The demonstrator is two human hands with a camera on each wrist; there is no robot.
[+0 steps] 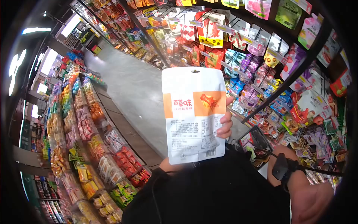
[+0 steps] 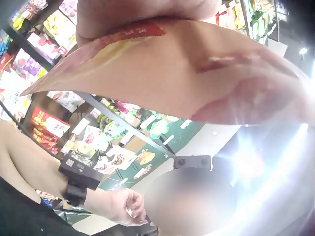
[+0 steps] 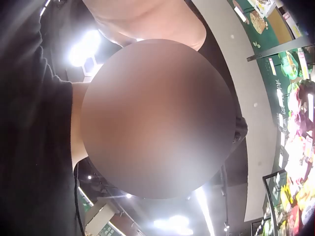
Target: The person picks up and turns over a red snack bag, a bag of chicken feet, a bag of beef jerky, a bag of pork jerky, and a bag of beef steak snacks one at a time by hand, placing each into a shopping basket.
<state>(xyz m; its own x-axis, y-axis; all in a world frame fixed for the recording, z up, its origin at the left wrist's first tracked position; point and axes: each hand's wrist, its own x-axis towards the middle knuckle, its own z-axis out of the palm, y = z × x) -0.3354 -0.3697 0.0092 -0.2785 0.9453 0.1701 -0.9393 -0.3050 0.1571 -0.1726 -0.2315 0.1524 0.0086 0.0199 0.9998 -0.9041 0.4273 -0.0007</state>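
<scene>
In the head view a white snack pouch (image 1: pixel 195 138) with an orange band and printed text stands upright in front of the chest. My left hand (image 1: pixel 225 125) holds it from behind, fingers showing at its right edge. The left wrist view has the pouch's other side (image 2: pixel 162 73), pinkish with red food pictures, and part of the left hand (image 2: pixel 147 14) above it. My right hand (image 1: pixel 311 201) is raised at the lower right, beside a black wrist camera (image 1: pixel 282 168). Its fingers look loosely curled in the left wrist view, with nothing visible in them.
A black basket (image 1: pixel 257 139) is beside the right forearm. Hanging snack bags (image 1: pixel 210 30) fill the rack ahead and to the right. Sloping bins of wrapped snacks (image 1: pixel 85 127) line the left, and a grey floor aisle (image 1: pixel 123 82) runs between.
</scene>
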